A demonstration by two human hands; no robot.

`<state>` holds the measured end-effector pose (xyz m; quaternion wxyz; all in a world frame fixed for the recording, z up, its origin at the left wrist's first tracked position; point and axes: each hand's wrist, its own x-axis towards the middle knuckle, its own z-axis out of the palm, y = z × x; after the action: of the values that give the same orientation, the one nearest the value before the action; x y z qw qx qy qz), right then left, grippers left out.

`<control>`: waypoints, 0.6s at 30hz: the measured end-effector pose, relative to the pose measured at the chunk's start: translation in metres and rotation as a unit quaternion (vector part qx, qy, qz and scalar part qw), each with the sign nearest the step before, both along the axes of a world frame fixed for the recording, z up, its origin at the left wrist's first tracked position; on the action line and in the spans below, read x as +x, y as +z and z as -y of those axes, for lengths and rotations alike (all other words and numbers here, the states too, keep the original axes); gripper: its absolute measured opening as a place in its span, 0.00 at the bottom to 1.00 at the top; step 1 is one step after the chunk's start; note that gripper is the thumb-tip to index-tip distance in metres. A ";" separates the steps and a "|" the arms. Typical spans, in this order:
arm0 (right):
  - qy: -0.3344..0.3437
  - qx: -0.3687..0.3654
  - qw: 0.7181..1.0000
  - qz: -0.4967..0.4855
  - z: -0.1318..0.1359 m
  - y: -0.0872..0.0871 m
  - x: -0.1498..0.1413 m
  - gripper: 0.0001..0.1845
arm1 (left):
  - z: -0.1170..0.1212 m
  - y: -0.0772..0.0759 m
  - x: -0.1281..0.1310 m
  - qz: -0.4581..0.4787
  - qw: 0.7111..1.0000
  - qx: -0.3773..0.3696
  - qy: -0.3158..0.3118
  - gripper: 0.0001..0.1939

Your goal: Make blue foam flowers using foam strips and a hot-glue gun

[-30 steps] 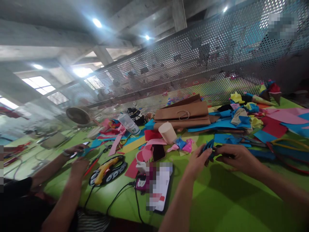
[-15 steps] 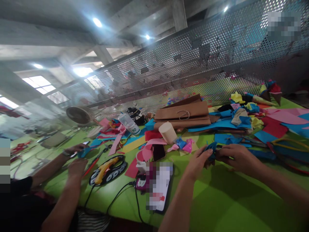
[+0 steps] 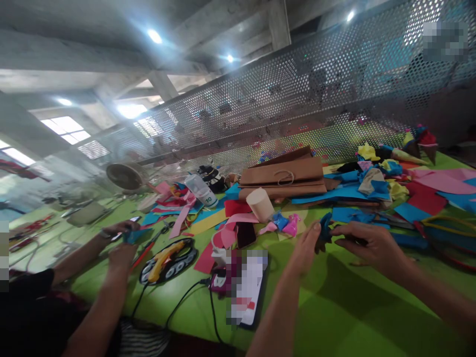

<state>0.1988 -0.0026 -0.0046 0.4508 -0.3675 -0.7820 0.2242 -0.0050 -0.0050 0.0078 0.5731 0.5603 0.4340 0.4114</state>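
Observation:
A small crumpled blue paper piece (image 3: 326,226) stands up from my left hand (image 3: 305,248), whose thumb and fingers pinch it. The lower part of that piece is dark and partly covered by my fingers. Just right of it is my right hand (image 3: 372,245), with bent fingers and a gap between thumb and forefinger. Its forefinger tip is at the blue piece's edge; whether it touches I cannot tell. Small blue and pink wrapped bundles (image 3: 290,224) lie left of and beyond my left hand. Blue paper scraps (image 3: 351,215) lie behind my hands.
Left of me a co-worker's hands (image 3: 124,248) handle blue paper. Between us are a power strip (image 3: 167,260), a phone (image 3: 250,292) and cords. A white roll (image 3: 260,205), folded brown sheets (image 3: 284,177) and coloured paper cover the green table's (image 3: 357,312) back, before a perforated metal screen (image 3: 238,119).
My right fingers have opened and drawn slightly away from the blue paper piece. My left hand still holds it, a little more upright. The view has shifted slightly.

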 end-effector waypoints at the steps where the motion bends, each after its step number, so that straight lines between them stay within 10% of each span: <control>1: -0.001 0.002 1.000 0.005 0.000 0.000 0.000 0.11 | 0.000 0.000 0.000 -0.002 1.000 0.004 -0.003 0.36; 18: -0.031 0.055 0.997 0.051 0.007 0.003 -0.006 0.11 | 0.000 -0.004 0.000 -0.006 1.000 0.004 -0.017 0.37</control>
<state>0.1928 -0.0094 -0.0013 0.4366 -0.3773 -0.8032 0.1477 -0.0047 -0.0048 0.0038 0.5751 0.5725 0.4262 0.3998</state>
